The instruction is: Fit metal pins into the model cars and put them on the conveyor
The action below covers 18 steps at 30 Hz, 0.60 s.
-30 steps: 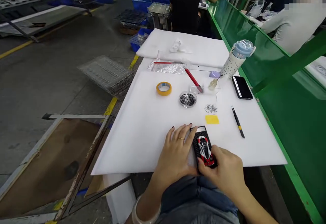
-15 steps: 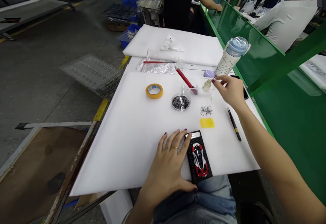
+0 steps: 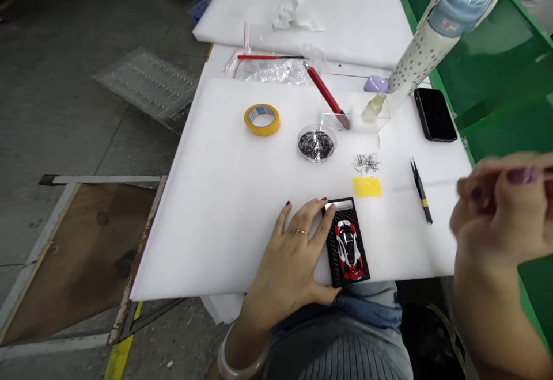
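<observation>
My left hand (image 3: 294,259) lies flat on the white foam sheet (image 3: 233,196) with its fingers spread. Its index finger and thumb touch the left side of a black base (image 3: 332,242) that carries a red and white toy car (image 3: 348,244). My right hand (image 3: 501,219) is raised at the right edge and blurred by motion. Its fingers look bunched together, and a faint thin streak runs left from them; I cannot make out what it is. Black tweezers (image 3: 421,190) lie just left of that hand.
Beyond the car lie a yellow patch (image 3: 367,187), a heap of tiny metal pieces (image 3: 366,163), a dish (image 3: 316,144) of the same, a tape roll (image 3: 261,119), a red-handled tool (image 3: 326,95) and a clear tray (image 3: 367,118). A phone (image 3: 435,114), a spotted bottle (image 3: 436,34) and a green conveyor (image 3: 510,80) are on the right.
My right hand left the car, reached to the clear tray by the bottle, then drew back to the right and nearer. The view tilted down. My left hand stayed beside the base.
</observation>
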### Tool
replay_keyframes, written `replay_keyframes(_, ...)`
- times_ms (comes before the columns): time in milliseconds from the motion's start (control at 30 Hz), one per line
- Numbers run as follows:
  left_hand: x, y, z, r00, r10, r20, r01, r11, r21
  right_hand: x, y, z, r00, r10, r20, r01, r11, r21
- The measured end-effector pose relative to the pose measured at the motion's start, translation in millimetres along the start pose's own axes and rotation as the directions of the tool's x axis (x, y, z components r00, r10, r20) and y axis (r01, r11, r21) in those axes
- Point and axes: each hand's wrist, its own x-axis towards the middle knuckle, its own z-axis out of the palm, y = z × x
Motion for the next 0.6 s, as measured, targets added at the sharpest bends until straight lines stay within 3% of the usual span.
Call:
replay_keyframes(33, 0, 0, -0.2, 1.0, -0.002, -0.001, 0.002, 1.0, -0.003, -20, -2, -4, 0.993, 0.122, 0.004, -0.122, 0.985, 0.123)
replay_keyframes(67, 0, 0, -0.2, 1.0, -0.003, -0.002, 0.003, 1.0, -0.006, -39, -3, -6, 0.948, 0.303, 0.098, -0.318, 0.926, 0.204)
replay_keyframes(133, 1, 0, 0.0, 1.0, -0.002, -0.002, 0.002, 1.0, -0.01, -69, -4, -7, 0.793, 0.563, 0.234, -0.609, 0.73, 0.309)
replay_keyframes(167, 1, 0, 0.2, 1.0, -0.002, 0.0, 0.002, 1.0, -0.01, -79, -4, -5, 0.724, 0.635, 0.27, -0.689, 0.646, 0.328)
replay_keyframes(200, 1, 0, 0.3, 1.0, -0.001, 0.002, 0.001, 1.0, -0.009, -86, -4, -4, 0.692, 0.67, 0.269, -0.718, 0.601, 0.351)
replay_keyframes(333, 1, -1, -0.4, 1.0, -0.007, 0.012, 0.007, 1.0, 0.001, -91, -4, 1, 0.693, 0.684, 0.228, -0.712, 0.598, 0.369)
replay_keyframes(600, 2, 0, -1.7, 1.0, -0.007, 0.018, 0.007, 1.0, 0.003, -91, -5, 0, 0.689, 0.678, 0.255, -0.722, 0.613, 0.323)
